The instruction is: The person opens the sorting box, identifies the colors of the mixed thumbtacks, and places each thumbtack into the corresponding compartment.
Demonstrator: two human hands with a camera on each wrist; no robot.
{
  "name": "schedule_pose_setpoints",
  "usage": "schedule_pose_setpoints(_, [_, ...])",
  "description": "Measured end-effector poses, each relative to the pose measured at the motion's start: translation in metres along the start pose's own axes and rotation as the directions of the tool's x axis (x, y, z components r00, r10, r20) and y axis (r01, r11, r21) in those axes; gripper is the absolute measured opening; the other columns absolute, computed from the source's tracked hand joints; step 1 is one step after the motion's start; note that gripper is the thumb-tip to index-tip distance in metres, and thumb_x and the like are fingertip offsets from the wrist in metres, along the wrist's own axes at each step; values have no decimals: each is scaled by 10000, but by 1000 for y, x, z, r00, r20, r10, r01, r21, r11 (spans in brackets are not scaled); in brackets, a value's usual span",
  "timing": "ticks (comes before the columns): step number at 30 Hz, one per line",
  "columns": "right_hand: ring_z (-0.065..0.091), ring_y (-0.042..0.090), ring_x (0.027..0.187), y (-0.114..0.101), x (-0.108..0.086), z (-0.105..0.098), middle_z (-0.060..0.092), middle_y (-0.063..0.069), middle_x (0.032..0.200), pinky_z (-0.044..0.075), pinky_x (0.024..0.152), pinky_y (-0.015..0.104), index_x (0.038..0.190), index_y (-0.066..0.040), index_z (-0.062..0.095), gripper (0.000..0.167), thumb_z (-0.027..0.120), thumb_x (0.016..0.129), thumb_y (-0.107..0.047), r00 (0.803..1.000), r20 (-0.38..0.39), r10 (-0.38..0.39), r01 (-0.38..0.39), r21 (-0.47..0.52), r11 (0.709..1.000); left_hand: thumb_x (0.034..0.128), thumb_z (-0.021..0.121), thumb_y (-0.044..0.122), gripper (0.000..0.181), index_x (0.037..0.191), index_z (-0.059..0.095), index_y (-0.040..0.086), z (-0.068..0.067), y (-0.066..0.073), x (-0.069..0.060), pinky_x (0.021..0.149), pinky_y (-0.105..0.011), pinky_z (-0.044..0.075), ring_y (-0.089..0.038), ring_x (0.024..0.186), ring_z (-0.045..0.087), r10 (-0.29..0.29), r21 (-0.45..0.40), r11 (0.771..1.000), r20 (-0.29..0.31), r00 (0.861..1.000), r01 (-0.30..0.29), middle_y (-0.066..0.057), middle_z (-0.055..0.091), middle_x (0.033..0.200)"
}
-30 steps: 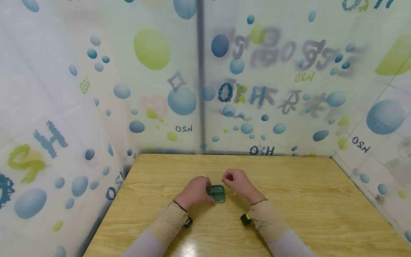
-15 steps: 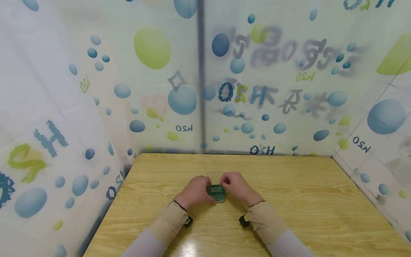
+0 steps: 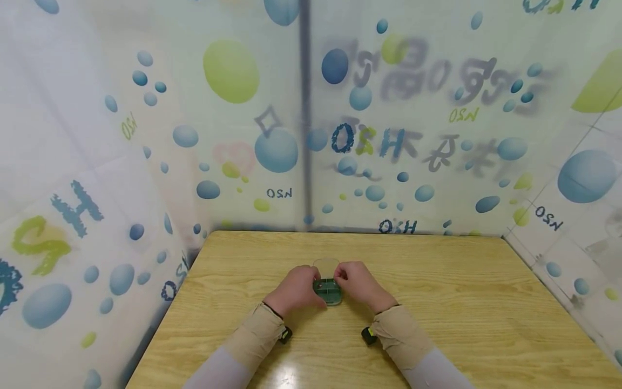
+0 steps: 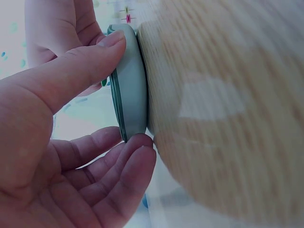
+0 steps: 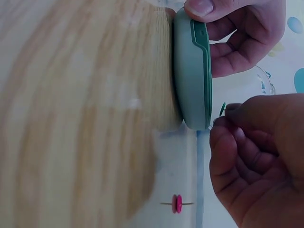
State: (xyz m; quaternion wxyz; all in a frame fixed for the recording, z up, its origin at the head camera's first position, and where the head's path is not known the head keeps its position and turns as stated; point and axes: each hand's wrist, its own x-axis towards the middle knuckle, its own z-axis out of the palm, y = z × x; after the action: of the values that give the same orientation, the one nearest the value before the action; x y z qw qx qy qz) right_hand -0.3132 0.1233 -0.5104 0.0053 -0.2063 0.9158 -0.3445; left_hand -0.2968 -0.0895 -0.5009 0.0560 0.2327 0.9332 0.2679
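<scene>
A small green compartment box [image 3: 329, 295] sits on the table, its clear round-cornered lid [image 3: 325, 262] open at the back. My left hand [image 3: 295, 290] grips the box's left side, with the thumb [image 4: 113, 42] on the near wall and fingers round the far side. At the back right corner, my right hand [image 3: 360, 282] pinches a tiny green thumbtack [image 5: 223, 109], its flat head edge-on beside the box rim. A small reddish piece [image 3: 319, 285] lies in the rear left compartment. The other compartments' contents are too small to tell.
A pink thumbtack [image 5: 178, 204] stands point up on the glossy table, a short way from the box. The wooden table [image 3: 461, 302] reaches back to a printed curtain [image 3: 413, 178] with blue and green dots.
My right hand has moved slightly left and down to the box's back right corner. A small orange-red piece on the table, seen a second ago, is now hidden. My left hand stays put.
</scene>
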Motion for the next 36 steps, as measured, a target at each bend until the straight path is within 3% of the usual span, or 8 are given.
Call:
schedule_pose_setpoints(10, [552, 103, 685, -2, -1, 3, 657, -29, 751, 496, 663, 288, 813, -123, 738, 189, 718, 968, -15, 998, -67, 21, -24, -48, 999, 695, 1012, 325, 482, 968, 699, 81, 1, -2, 2, 677, -292, 420, -138, 733, 495, 22, 15, 1000, -5, 1000, -22, -9, 617, 848])
schedule_pose_setpoints(36, [579, 105, 711, -2, -1, 5, 690, -15, 770, 525, 674, 304, 812, -105, 764, 157, 756, 942, -18, 994, -91, 52, -55, -34, 998, 686, 1016, 327, 500, 1002, 716, 82, 0, -1, 0, 702, -298, 468, -136, 751, 536, 18, 13, 1000, -12, 1000, -18, 4, 646, 881])
